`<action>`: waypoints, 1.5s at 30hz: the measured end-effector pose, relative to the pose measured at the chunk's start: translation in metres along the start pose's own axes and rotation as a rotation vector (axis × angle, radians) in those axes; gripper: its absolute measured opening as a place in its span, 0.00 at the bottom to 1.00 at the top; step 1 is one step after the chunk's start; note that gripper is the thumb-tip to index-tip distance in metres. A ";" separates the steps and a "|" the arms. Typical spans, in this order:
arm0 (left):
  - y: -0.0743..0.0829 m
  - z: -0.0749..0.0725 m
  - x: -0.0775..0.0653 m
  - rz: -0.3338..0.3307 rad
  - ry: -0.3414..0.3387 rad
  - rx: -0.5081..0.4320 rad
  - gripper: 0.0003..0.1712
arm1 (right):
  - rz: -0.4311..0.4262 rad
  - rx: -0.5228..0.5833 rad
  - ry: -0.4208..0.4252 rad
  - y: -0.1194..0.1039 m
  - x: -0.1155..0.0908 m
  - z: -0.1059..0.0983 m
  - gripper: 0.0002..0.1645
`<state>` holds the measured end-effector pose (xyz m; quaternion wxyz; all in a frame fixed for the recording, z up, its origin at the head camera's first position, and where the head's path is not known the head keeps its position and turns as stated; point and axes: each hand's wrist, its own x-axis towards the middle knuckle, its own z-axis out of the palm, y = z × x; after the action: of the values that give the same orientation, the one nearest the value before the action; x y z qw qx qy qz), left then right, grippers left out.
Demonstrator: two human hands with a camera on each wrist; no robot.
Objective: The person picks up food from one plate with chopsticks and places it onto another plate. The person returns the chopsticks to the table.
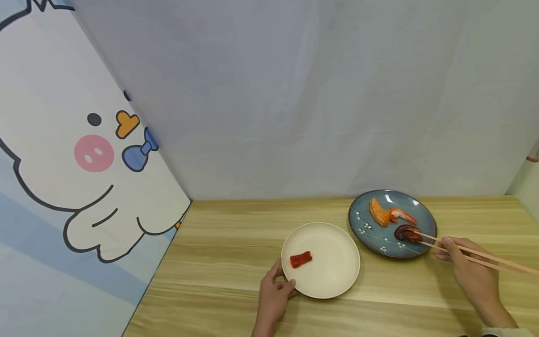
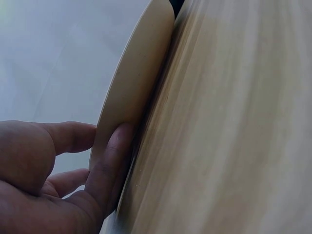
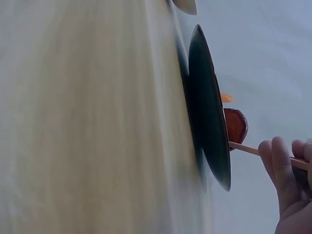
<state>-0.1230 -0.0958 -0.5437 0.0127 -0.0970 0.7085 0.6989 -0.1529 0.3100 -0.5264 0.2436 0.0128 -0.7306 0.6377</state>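
My left hand (image 1: 273, 294) holds the near left rim of a cream plate (image 1: 330, 271), with thumb and fingers about its edge in the left wrist view. A small red food piece (image 1: 301, 259) lies on that plate. In my right hand (image 1: 477, 274) is a pair of light wooden chopsticks (image 1: 501, 260). Their tips are at a dark red, curled octopus-like piece (image 1: 407, 233) on a blue plate (image 1: 364, 241) with white blossoms. Behind that piece lie an orange salmon slice (image 1: 379, 213) and a red-and-white shrimp (image 1: 403, 216). The right wrist view shows the blue plate edge-on.
Both plates stand on a wood-grain table (image 1: 219, 262), the blue one farther back and to the right. A pale curtain-like backdrop (image 1: 294, 103) rises behind the table. At the left is a panel (image 1: 46, 140) with a cartoon character.
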 end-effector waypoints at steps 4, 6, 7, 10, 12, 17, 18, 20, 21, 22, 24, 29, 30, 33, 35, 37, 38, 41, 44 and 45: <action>0.000 0.000 0.001 -0.001 -0.002 0.006 0.43 | 0.005 -0.184 -0.012 -0.004 0.000 0.000 0.19; 0.000 0.000 0.000 0.000 -0.002 0.005 0.43 | 0.011 -0.216 -0.023 -0.005 0.000 -0.001 0.17; 0.000 0.000 0.000 0.000 -0.002 0.002 0.43 | 0.008 -0.219 -0.023 -0.005 0.000 0.000 0.16; 0.000 0.000 -0.001 -0.004 -0.001 -0.003 0.43 | -0.004 -0.229 -0.027 -0.006 0.000 0.000 0.12; 0.000 0.000 -0.001 -0.008 0.001 -0.003 0.44 | -0.020 -0.239 -0.031 -0.007 -0.001 0.001 0.08; -0.002 -0.001 0.000 -0.007 -0.003 0.004 0.43 | -0.055 -0.255 -0.049 -0.008 -0.002 0.003 0.10; -0.002 -0.001 0.000 -0.006 -0.003 0.005 0.43 | -0.060 -0.251 -0.053 -0.009 -0.002 0.003 0.10; -0.003 -0.002 0.001 -0.007 -0.004 0.005 0.43 | -0.078 -0.251 -0.059 -0.009 -0.002 0.004 0.09; -0.002 -0.002 0.001 -0.006 -0.004 0.005 0.43 | -0.087 -0.247 -0.061 -0.009 -0.003 0.005 0.09; -0.002 -0.002 0.000 -0.007 -0.004 0.004 0.44 | -0.096 -0.247 -0.063 -0.010 -0.003 0.005 0.08; -0.001 -0.002 0.000 -0.008 -0.005 0.000 0.43 | -0.111 -0.249 -0.067 -0.011 -0.003 0.005 0.08; 0.001 -0.001 -0.001 -0.016 -0.003 -0.012 0.43 | -0.113 -0.252 -0.073 -0.015 -0.004 0.005 0.09; 0.001 -0.001 -0.002 -0.016 -0.002 -0.013 0.43 | -0.111 -0.255 -0.073 -0.016 -0.004 0.005 0.09; 0.002 -0.001 -0.002 -0.016 0.000 -0.013 0.43 | -0.111 -0.277 -0.076 -0.019 -0.004 0.004 0.09; 0.002 -0.001 -0.002 -0.013 -0.001 -0.015 0.44 | -0.116 -0.283 -0.078 -0.018 -0.005 0.004 0.09; 0.001 -0.001 -0.002 -0.010 -0.001 -0.012 0.44 | -0.125 -0.279 -0.081 -0.018 -0.005 0.004 0.08; 0.001 -0.001 -0.001 -0.010 -0.002 -0.011 0.44 | -0.131 -0.271 -0.084 -0.017 -0.005 0.003 0.08; 0.001 -0.001 -0.001 -0.013 -0.002 -0.008 0.43 | -0.156 -0.243 -0.092 -0.015 -0.005 0.003 0.06; 0.001 -0.001 -0.001 -0.017 -0.003 -0.004 0.43 | -0.183 -0.219 -0.104 -0.013 -0.005 0.003 0.05; 0.001 -0.001 -0.001 -0.017 -0.004 -0.003 0.43 | -0.191 -0.217 -0.107 -0.013 -0.005 0.003 0.06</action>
<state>-0.1218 -0.0972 -0.5429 0.0198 -0.1018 0.7068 0.6998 -0.1454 0.3030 -0.5165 0.2636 0.0898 -0.8026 0.5276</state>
